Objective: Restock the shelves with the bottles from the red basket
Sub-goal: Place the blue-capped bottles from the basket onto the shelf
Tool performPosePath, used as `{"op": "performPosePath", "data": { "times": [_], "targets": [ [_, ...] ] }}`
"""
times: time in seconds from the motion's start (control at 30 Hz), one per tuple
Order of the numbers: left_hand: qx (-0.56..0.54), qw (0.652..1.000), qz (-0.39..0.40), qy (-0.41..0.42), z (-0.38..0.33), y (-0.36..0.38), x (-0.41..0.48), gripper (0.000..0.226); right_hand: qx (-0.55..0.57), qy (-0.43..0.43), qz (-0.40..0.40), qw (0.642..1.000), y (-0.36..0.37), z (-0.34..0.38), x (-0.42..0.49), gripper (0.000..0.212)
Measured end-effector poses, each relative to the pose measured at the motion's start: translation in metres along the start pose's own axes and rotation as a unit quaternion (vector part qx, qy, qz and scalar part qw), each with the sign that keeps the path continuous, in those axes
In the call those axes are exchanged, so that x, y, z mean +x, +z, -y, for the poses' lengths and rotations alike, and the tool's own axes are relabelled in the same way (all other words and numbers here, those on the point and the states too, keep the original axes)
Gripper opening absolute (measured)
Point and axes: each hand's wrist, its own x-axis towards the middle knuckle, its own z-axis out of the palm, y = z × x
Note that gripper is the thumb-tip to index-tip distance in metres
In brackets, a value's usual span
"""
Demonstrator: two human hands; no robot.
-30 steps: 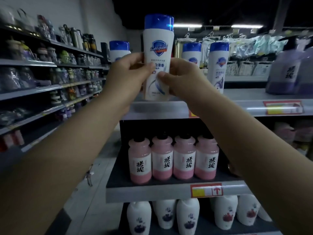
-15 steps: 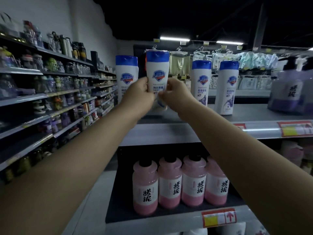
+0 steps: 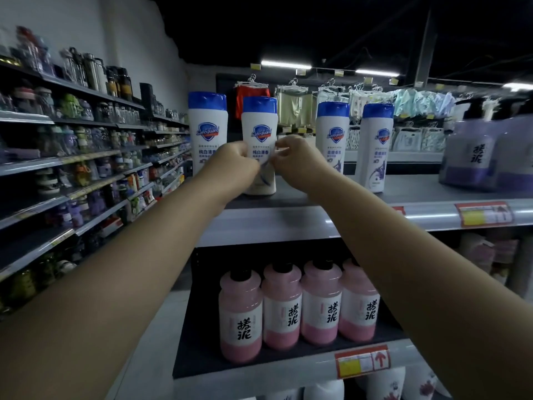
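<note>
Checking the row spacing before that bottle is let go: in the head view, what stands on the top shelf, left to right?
far-left white bottle → held white bottle, gripped by the left hand and right hand → third white bottle → fourth white bottle → purple pump bottles

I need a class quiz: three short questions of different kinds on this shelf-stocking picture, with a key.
1. How many blue-capped white bottles stand on the top shelf?
2. True or false: the pink bottles stand on a shelf above the white ones.
3. Counting from the left, which white bottle do the left hand and right hand hold? A. first B. second C. fourth
Key: 1. four; 2. false, they stand on the shelf below; 3. B, the second white bottle.
</note>
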Motion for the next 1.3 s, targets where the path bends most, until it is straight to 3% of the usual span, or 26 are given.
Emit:
{"op": "performPosePath", "data": {
  "times": [0.1,0.23,0.6,0.9,1.3],
  "targets": [
    [-0.027,0.999,-0.030,0.018,-0.006,0.002,-0.009,0.032,0.058,-0.024,-0.058,0.996,-0.008,0.001,-0.016,0.041],
    [-0.055,0.996,-0.044,0.049,-0.018,0.013,-0.028,0.056,0.137,-0.038,-0.072,0.987,-0.016,0.001,-0.043,0.038],
    [-0.207,0.974,-0.064,0.072,-0.060,0.072,-0.095,0.047,0.228,-0.100,-0.065,0.966,-0.072,-0.022,-0.115,0.037],
    [-0.264,0.962,-0.057,0.033,-0.082,0.150,-0.153,0.046,0.263,-0.055,-0.033,0.963,-0.131,-0.084,-0.180,0.026],
    [-0.324,0.946,-0.002,-0.031,-0.059,0.268,-0.187,0.052,0.261,0.054,-0.020,0.964,-0.166,-0.197,-0.242,0.032]
  ]
}}
